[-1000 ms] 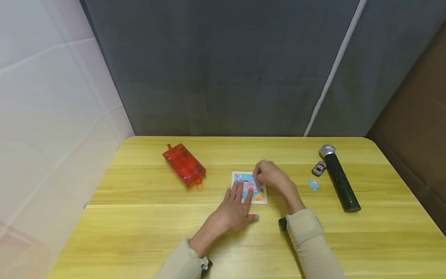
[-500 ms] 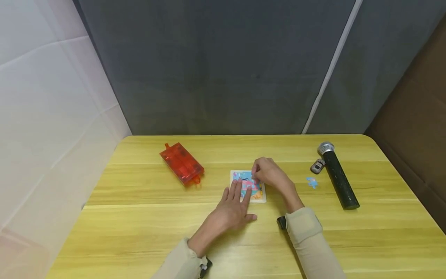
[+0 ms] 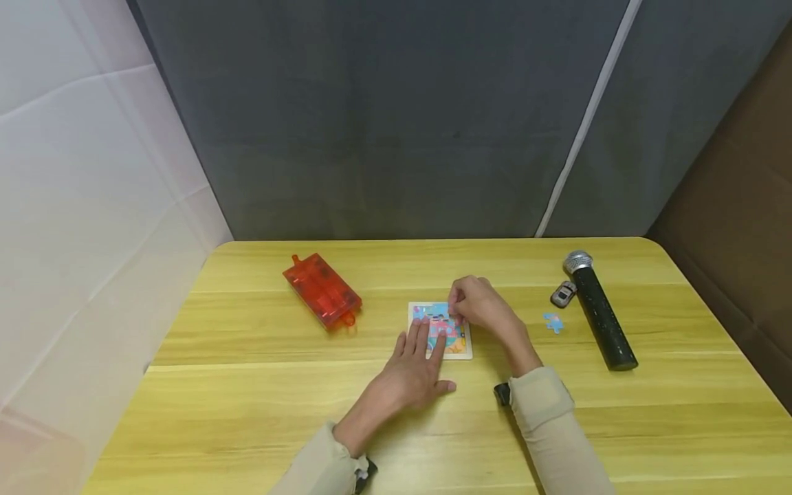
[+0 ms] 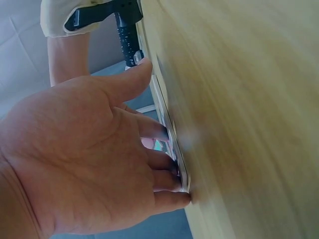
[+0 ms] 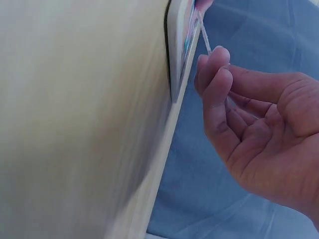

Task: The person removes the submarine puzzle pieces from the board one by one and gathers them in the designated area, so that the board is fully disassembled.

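Observation:
A small square jigsaw puzzle (image 3: 449, 347) with a white border and a colourful picture lies flat mid-table. My left hand (image 3: 411, 375) rests on its lower left part, fingers straight and spread, fingertips touching it. The right hand (image 3: 482, 302) is over the puzzle's upper right corner. Between its thumb and fingers it pinches a thin puzzle piece (image 5: 205, 34), seen edge-on and tilted in the right wrist view. The fingers hide most of that piece. A loose blue and pink puzzle piece (image 3: 553, 323) lies on the table to the right.
A black microphone (image 3: 600, 316) with a silver head lies at the right, with a small toy car (image 3: 564, 294) beside it. At the left lies a translucent red box (image 3: 323, 290). The wooden table (image 3: 247, 412) ends at a grey curtain (image 3: 383, 124).
The view shifts slightly. My right hand stays at the upper right corner, with its pinched piece tilting a little and more of the picture showing. The left hand keeps its place on the puzzle.

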`<state>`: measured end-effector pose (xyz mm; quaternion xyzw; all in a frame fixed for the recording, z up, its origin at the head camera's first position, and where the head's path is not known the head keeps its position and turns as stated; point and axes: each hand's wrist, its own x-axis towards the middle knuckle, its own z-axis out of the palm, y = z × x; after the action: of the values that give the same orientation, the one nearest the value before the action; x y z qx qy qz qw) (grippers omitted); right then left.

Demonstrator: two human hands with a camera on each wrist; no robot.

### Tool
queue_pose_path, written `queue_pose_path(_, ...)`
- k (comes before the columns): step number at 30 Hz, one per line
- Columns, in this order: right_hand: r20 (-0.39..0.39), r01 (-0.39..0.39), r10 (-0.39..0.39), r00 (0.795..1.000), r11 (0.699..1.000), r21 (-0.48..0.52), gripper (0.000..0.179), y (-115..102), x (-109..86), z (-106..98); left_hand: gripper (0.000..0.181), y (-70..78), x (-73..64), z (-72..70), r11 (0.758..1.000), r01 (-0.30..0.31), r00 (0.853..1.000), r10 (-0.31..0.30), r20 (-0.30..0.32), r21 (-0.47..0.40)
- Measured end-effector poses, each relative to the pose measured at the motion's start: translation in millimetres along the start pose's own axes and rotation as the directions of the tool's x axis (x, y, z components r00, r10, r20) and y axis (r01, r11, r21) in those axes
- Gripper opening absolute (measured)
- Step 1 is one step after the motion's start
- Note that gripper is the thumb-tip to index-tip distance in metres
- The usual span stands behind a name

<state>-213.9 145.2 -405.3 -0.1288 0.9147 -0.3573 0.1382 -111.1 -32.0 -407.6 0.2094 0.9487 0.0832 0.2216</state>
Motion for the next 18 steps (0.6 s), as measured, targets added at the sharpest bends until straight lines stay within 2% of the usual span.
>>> queue_pose_path(5,0.042,-0.038,0.037,0.998,0.999,0.024,0.020,10.1,-6.1,-20.4,0.085,0.4,-0.9,-0.5,1.000,0.002,1.000,-0.002,-0.008,0.024)
queue_pose_path(12,0.089,-0.083,0.084,0.992,0.996,-0.008,0.013,37.9,-29.4,-58.1,0.085,-5.9,5.9,8.5,1.000,-0.014,1.000,0.014,-0.018,-0.005)
queue_pose_path(18,0.105,-0.130,0.128,0.986,0.991,0.017,0.010,54.0,-44.0,-75.4,0.087,-8.9,10.5,14.9,1.000,-0.019,1.000,0.019,-0.022,0.009)
